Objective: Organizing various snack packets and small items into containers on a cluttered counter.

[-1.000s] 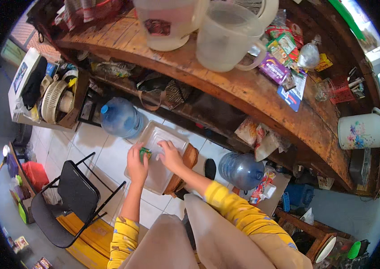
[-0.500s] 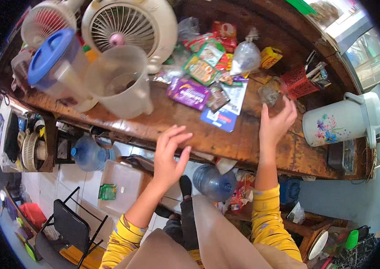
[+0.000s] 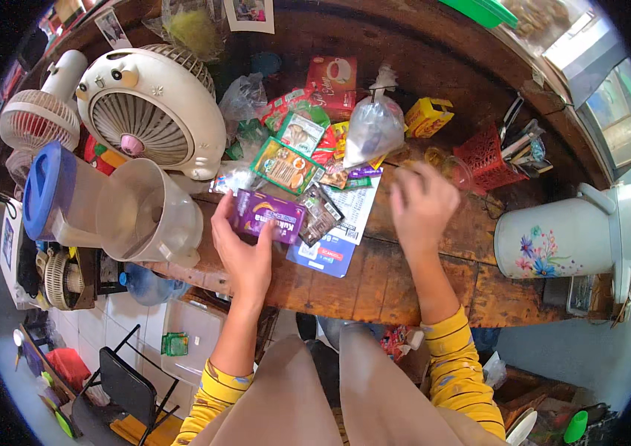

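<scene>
Scuffed and grainy across the wooden counter (image 3: 471, 290), with front edge wrist-side of left hand (image 3: 245, 253) and right hand (image 3: 427, 204), bare planks rightward to smooth cylindrical pot (image 3: 557, 238). Pinched between left thumb and fingers: glossy rectangular purple carton (image 3: 271, 208), beside wrinkled dark sachet (image 3: 323, 215). Half-curled and blurred at right, near clear rounded jar (image 3: 458, 171); cannot tell if gripping.

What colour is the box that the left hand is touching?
Mostly purple; the box shows best in the head view.

Before me: flat rectangular purple box (image 3: 269, 212), printed side up, slightly slanted, gripped at its edges by the left hand (image 3: 242, 251) | clear round container (image 3: 460, 174), partly hidden, well apart to the right.
</scene>
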